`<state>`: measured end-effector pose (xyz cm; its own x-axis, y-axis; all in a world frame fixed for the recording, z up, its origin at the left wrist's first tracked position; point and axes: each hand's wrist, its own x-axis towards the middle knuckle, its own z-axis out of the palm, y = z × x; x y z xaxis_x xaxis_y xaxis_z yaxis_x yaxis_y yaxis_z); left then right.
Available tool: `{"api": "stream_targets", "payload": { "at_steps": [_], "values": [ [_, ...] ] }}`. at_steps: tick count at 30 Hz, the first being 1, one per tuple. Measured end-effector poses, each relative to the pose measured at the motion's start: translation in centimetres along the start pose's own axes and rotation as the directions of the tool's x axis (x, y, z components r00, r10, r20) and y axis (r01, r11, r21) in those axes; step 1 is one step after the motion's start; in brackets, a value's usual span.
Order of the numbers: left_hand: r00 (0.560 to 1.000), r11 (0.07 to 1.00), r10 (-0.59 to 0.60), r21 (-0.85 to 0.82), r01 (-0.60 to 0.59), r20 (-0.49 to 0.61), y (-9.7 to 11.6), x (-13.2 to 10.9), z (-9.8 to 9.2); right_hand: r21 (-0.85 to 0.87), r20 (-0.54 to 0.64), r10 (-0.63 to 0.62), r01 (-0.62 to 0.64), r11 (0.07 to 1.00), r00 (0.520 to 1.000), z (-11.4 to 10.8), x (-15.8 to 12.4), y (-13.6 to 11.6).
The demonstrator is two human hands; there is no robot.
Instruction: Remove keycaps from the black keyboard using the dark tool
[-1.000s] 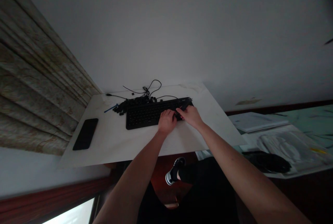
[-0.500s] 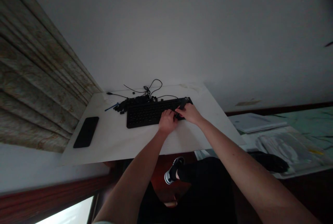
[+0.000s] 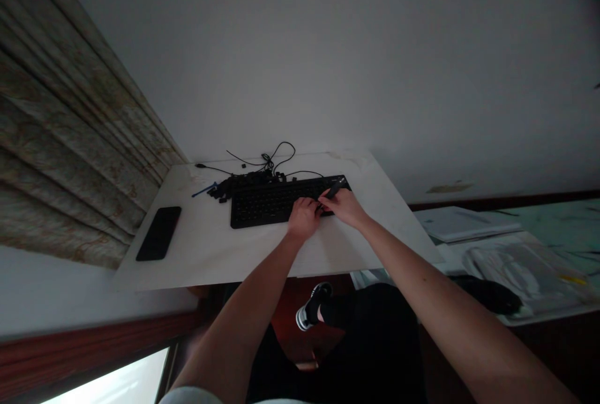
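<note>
A black keyboard (image 3: 262, 205) lies on the white desk (image 3: 262, 254). My right hand (image 3: 345, 206) is closed round a dark pen-like tool (image 3: 336, 188) over the keyboard's right part, its tip pointing down toward my left hand. My left hand (image 3: 304, 216) rests on the keyboard's front edge with fingers curled; whether they pinch anything is too small to tell. The fingertips of both hands nearly meet. Behind the keyboard's left part is a heap of small black pieces (image 3: 234, 184), which look like keycaps.
A thin blue tool (image 3: 205, 189) lies left of the heap. Behind it runs a tangled black cable (image 3: 267, 159). A black phone (image 3: 159, 233) lies at the desk's left. Papers (image 3: 466, 224) and a clear plastic package (image 3: 510, 272) are at the right, beyond the desk. A curtain (image 3: 70, 110) hangs at the left.
The tool in my right hand has tilted over further to the right. My left hand stays at the keyboard's front edge. The whole view has shifted slightly.
</note>
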<state>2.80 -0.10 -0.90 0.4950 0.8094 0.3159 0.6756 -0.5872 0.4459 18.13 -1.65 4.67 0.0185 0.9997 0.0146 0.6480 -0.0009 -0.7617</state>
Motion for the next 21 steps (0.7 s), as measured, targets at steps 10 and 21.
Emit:
{"api": "stream_targets", "payload": {
  "at_steps": [10, 21],
  "values": [
    [0.999, 0.998, 0.019, 0.066, -0.021, 0.027, -0.3, 0.1, 0.4, -0.143, -0.043, -0.115, 0.108, 0.984, 0.992, 0.2, -0.4, -0.2],
    [0.997, 0.990, 0.025, 0.139, -0.034, 0.070, 0.1, -0.1, 0.5, -0.196, -0.050, -0.160, 0.147, 0.969, 0.986, -0.1, -0.8, -1.8]
  ]
}}
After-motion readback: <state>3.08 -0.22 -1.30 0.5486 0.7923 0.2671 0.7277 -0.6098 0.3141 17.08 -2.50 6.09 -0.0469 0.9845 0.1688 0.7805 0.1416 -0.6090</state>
